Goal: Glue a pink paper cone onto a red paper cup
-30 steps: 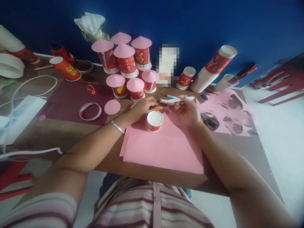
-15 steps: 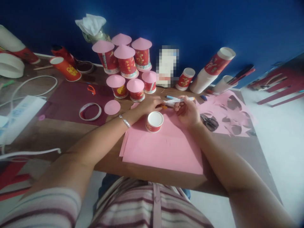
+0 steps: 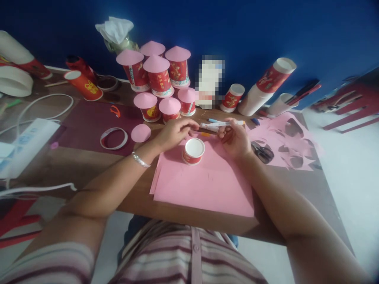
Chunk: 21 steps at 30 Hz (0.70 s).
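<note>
My right hand [image 3: 236, 138] grips a white marker [image 3: 223, 124] with an orange end, held roughly level above the far edge of the pink paper. To its left, my left hand [image 3: 177, 133] has its fingers apart and holds nothing I can see; its fingertips are close to the marker's left end. Between my forearms, a short red paper cup section [image 3: 193, 152] with a white top rests on a stack of pink paper sheets [image 3: 204, 189]. Faint marks show on the top sheet. A small orange piece [image 3: 205, 134] lies behind the cup section.
Several red cups with pink cone roofs [image 3: 156, 65] stand at the back. Right of my hand lie black scissors [image 3: 263, 152] and cut pink scraps [image 3: 291, 159]. A cup ring [image 3: 113, 139] and a pink disc [image 3: 141, 133] are on the left. White cups [image 3: 255, 103] stand near the wall.
My left hand has drawn back to the left, away from the marker and my right hand. My right hand keeps the marker in nearly the same place.
</note>
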Each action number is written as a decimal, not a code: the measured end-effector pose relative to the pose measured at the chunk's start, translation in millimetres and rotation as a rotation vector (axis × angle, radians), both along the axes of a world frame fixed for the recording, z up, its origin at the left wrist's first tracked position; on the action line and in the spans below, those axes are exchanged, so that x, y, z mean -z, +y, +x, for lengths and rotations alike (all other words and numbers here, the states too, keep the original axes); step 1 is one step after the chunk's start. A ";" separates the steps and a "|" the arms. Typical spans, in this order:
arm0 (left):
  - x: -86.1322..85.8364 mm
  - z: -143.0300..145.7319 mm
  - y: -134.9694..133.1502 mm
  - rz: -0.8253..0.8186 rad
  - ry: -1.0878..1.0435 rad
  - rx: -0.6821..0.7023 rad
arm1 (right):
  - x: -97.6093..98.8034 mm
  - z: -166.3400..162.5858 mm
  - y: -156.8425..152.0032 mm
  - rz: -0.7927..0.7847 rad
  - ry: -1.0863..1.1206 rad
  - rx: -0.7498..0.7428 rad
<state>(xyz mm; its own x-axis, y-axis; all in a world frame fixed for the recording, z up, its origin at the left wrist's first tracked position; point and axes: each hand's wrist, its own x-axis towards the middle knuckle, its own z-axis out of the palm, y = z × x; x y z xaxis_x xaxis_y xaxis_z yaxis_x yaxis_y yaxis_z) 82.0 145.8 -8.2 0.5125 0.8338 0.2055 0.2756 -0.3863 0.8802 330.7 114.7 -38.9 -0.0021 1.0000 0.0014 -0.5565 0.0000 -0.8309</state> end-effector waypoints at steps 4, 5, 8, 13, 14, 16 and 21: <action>-7.7 -28.1 -22.1 -0.231 -0.230 0.184 | -0.3 -0.7 -1.6 0.014 0.003 -0.020; -8.7 -32.7 -26.8 -0.276 -0.208 0.261 | -0.3 -0.9 -1.7 0.017 0.000 -0.019; -8.3 -34.5 -37.8 -0.253 -0.114 0.356 | -0.7 -1.3 -1.8 0.010 -0.021 -0.010; 1.4 -11.9 -45.1 -0.324 -0.166 0.203 | -3.1 -0.8 -3.7 -0.003 -0.069 0.000; 2.9 -7.7 -45.5 -0.400 -0.224 0.185 | -3.3 -0.6 -4.0 -0.004 -0.073 0.007; 4.4 -1.6 -46.5 -0.524 -0.390 0.139 | -3.5 -0.3 -4.0 -0.004 -0.069 0.023; 6.0 5.1 -52.1 -0.708 -0.559 0.042 | -6.8 -3.5 -4.3 0.035 -0.056 0.070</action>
<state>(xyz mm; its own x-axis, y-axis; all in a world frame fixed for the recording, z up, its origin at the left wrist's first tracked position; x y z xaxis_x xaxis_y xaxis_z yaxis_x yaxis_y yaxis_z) 87.1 93.7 -14.2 0.5246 0.8428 -0.1208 -0.2661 0.2970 0.9171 327.2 110.4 -32.2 0.0670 0.9970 0.0386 -0.5065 0.0673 -0.8596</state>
